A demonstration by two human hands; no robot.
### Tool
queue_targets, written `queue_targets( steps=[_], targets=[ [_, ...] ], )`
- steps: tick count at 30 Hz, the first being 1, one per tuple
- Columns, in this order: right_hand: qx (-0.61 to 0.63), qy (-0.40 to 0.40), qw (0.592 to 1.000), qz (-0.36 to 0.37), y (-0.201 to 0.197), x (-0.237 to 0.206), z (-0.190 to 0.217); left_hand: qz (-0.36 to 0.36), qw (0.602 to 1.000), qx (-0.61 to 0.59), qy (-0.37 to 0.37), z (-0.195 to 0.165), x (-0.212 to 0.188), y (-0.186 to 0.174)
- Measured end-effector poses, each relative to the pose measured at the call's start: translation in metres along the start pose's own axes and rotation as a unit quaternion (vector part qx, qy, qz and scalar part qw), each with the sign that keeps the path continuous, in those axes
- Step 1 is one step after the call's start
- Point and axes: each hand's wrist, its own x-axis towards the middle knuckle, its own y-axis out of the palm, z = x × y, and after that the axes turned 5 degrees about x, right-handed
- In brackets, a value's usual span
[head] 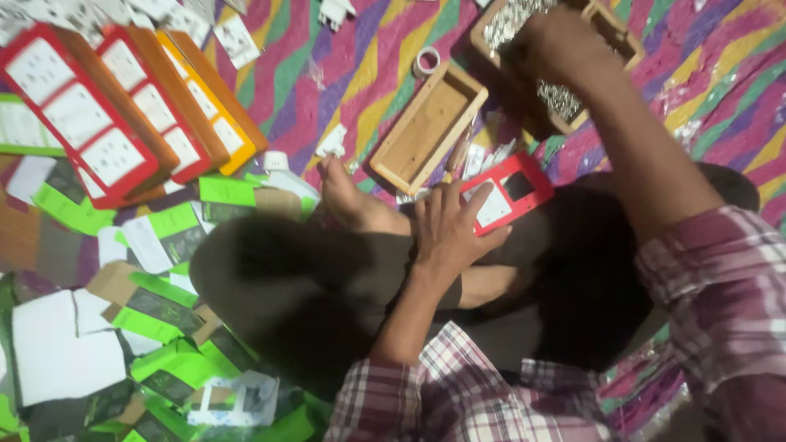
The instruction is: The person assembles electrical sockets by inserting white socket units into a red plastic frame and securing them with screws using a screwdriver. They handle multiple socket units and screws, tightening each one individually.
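Observation:
My left hand [449,223] rests on my crossed legs and holds a red switch plate [508,191] with a white switch and a dark opening. My right hand [557,42] is raised at the top right, reaching into a wooden box [618,37] that holds several small shiny metal parts [560,100]; its fingers are closed, and whether it holds any parts is hidden. My bare foot [350,196] lies next to an open wooden tray [427,124].
Red and orange switch boards [123,106] are stacked at the upper left. Green and white cartons [160,327] are scattered at the lower left. A tape roll [425,60] and white switch parts [332,143] lie on the striped cloth [327,57].

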Motion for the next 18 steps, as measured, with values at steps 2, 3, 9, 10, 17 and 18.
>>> queue_targets(
  steps=[2,3,9,10,17,18],
  targets=[
    [-0.012,0.015,1.0,0.017,-0.002,0.012,0.008,0.019,0.999,-0.032,-0.013,0.002,0.005,-0.005],
    [-0.018,0.019,0.999,0.027,-0.004,0.018,0.012,0.046,0.997,-0.055,-0.022,0.004,0.007,-0.008],
    [0.086,-0.011,0.996,0.015,-0.007,0.01,0.004,0.153,0.975,-0.144,-0.066,0.016,0.015,-0.019],
    [0.13,-0.023,0.991,-0.034,-0.008,0.005,0.002,0.137,0.975,-0.161,-0.069,0.017,0.015,-0.02],
    [0.58,0.067,0.798,-0.148,-0.004,-0.108,0.03,0.149,0.7,-0.65,-0.256,0.019,0.02,-0.027],
    [0.628,0.068,0.765,-0.128,0.002,-0.126,0.041,0.123,0.643,-0.724,-0.22,0.019,0.021,-0.028]
  ],
)
